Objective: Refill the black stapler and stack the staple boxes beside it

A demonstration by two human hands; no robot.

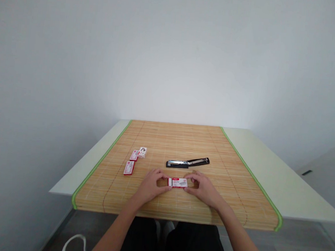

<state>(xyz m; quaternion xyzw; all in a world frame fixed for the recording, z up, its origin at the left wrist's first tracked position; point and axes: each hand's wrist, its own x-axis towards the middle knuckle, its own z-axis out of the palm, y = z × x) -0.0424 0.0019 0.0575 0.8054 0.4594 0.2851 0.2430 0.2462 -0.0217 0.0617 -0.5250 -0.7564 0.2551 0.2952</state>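
Between my hands, near the front of the bamboo mat, is a small red and white staple box (178,183). My left hand (151,185) pinches its left end between thumb and fingers. At its right end, the thumb and fingers of my right hand (202,188) close on the box in the same way. Just beyond the box lies a black and silver stapler (188,163), swung wide open so that its metal staple channel shows.
Two red and white boxes (129,168) and a white box (142,152) with a dark picture stand to the left. The green-edged bamboo mat (175,137) covers the middle of a white table (95,162). A wall (172,64) rises behind. A white cable (74,237) hangs at lower left.
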